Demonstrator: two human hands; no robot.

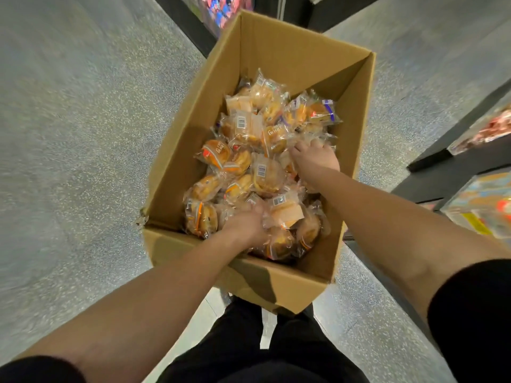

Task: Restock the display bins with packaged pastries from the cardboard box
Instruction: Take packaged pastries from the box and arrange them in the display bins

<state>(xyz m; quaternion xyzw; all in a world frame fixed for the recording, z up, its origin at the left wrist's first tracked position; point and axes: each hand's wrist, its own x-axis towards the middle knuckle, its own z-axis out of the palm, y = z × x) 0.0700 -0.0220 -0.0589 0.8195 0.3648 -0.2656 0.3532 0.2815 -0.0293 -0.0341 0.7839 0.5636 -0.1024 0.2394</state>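
An open cardboard box (279, 52) stands on the floor in front of me, heaped with packaged pastries (246, 161) in clear wrappers. Both my hands reach down into the heap. My left hand (244, 223) is at the near end of the box, its fingers curled into the wrappers around a pastry packet (284, 211). My right hand (315, 156) is further in on the right side, fingers dug down among the packets. The fingertips of both hands are hidden by the wrappers.
Speckled grey floor (83, 134) surrounds the box. Display bins (486, 205) with colourful packaged goods sit on dark shelving at the right edge. More dark shelving with bright packs (218, 9) is at the top. My black trousers (265, 349) are below the box.
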